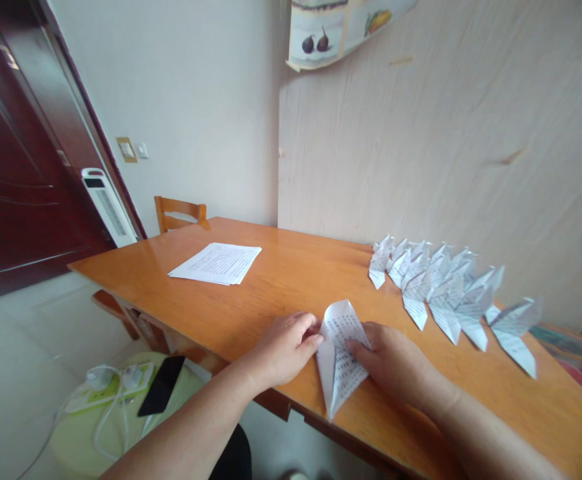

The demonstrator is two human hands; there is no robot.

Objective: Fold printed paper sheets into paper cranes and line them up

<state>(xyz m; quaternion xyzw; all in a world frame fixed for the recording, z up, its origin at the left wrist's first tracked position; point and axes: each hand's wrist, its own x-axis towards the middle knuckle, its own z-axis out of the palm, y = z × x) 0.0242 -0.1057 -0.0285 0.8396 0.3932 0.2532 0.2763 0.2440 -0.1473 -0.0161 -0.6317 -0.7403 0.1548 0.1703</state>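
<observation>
A printed sheet of paper folded into a kite-like shape (343, 357) is held between both hands above the table's near edge, its narrow point towards me. My left hand (291, 343) pinches its left edge with thumb and fingers. On the other side, my right hand (391, 357) grips the paper, thumb on the printed face and fingers behind, partly hidden. To the right stand several folded paper figures (441, 287) in rows, made from similar printed sheets. A stack of flat printed sheets (215, 263) lies farther back on the left.
The wooden table (291, 273) meets the wall at the back. A chair (181, 210) is at its far left end. Below left, a round stool (65, 440) carries a power strip (108, 387), white cables and a black phone (162, 385). A poster (341, 33) hangs above.
</observation>
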